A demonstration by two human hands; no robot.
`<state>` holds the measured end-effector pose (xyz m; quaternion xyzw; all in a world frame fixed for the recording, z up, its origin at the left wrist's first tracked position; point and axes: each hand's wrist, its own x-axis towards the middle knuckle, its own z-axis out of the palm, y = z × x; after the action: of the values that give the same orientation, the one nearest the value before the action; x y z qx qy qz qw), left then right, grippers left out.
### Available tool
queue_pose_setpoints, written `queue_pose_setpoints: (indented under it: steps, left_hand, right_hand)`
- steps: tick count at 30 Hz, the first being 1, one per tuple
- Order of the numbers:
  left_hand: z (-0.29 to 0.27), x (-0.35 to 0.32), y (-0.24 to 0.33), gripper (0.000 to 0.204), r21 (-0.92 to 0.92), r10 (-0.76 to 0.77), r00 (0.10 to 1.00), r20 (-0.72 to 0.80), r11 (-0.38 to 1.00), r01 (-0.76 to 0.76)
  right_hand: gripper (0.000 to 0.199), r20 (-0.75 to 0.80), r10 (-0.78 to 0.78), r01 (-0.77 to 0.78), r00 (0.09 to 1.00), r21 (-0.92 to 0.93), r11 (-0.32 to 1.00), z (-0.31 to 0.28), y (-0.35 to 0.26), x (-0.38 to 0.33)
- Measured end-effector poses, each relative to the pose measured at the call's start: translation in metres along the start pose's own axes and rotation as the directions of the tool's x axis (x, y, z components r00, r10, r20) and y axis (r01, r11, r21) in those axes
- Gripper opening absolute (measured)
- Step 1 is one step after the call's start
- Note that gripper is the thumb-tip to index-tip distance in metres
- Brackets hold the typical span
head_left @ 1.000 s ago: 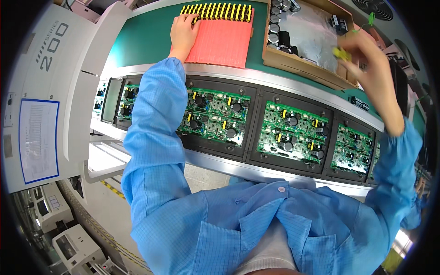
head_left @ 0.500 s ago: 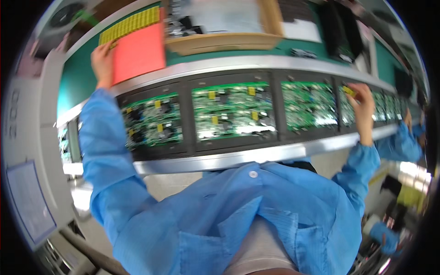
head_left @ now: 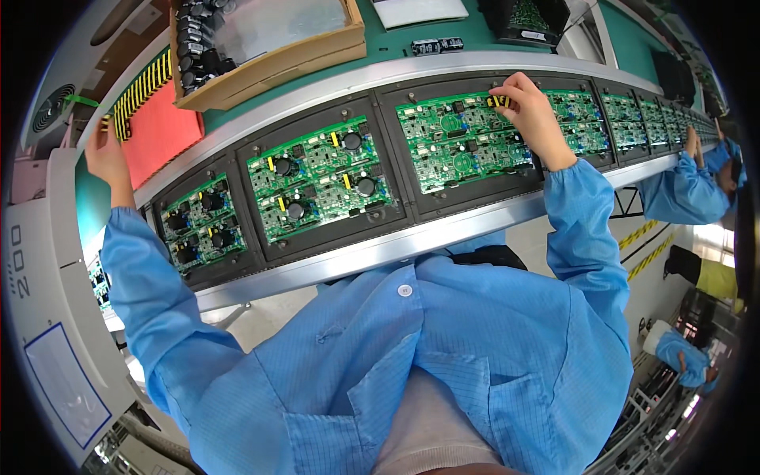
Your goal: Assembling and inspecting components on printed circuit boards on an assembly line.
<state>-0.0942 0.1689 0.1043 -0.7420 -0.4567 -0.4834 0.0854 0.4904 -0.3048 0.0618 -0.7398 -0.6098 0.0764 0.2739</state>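
Note:
My right hand (head_left: 532,112) pinches a few small yellow block-shaped components (head_left: 499,101) over the upper right part of a green circuit board (head_left: 431,174), where no yellow parts show. At the far left, my left hand (head_left: 109,162) is raised beside a row of yellow components (head_left: 142,91) on a red sheet (head_left: 165,134). Its fingertips close on what looks like another yellow component (head_left: 104,123). The circuit board to the left (head_left: 321,178) carries upright yellow parts and round black capacitors. Each board sits in a dark frame on the line.
Metal rails (head_left: 317,265) edge the line of framed boards. Behind it stand a cardboard box (head_left: 277,71) of black capacitors, loose black capacitors (head_left: 437,46) and a black bin (head_left: 526,22). A co-worker's blue sleeve (head_left: 685,190) reaches in at right. A white machine (head_left: 47,317) is at left.
The view has turned, shifting the scene leftward. My right hand has moved left from a board farther along to this one, still pinching yellow components. My left hand remains by the yellow row.

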Motion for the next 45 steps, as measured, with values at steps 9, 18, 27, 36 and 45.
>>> queue_pose_setpoints:
  steps: [9, 18, 27, 36, 45]
  left_hand:
    - [-0.025, -0.048, 0.248, 0.034, -0.484, -0.052, 0.958, 0.28, 0.855, 0.188]
    - [0.057, -0.141, 0.41, 0.021, -0.683, 0.627, 0.52, 0.579, 0.722, -0.109]
    - [0.091, -0.172, 0.425, 0.024, -0.635, 0.676, 0.37, 0.638, 0.733, -0.244]
    - [0.093, -0.175, 0.429, 0.022, -0.624, 0.7, 0.353, 0.621, 0.714, -0.318]
    - [0.095, -0.18, 0.425, 0.021, -0.63, 0.719, 0.387, 0.577, 0.693, -0.351]
  right_hand:
    - [0.034, 0.017, -0.083, 0.084, 0.996, -0.086, 0.993, 0.006, 0.016, 0.0]
    - [0.031, 0.046, -0.116, 0.121, 0.992, -0.142, 0.982, 0.006, 0.013, 0.004]
    - [0.03, 0.014, -0.149, 0.149, 0.989, -0.192, 0.97, 0.008, 0.017, 0.0]
    - [0.041, -0.012, -0.088, 0.089, 0.996, 0.176, 0.98, -0.023, 0.018, -0.019]
    - [0.042, 0.07, -0.001, -0.01, 0.998, 0.165, 0.986, -0.022, 0.003, -0.054]
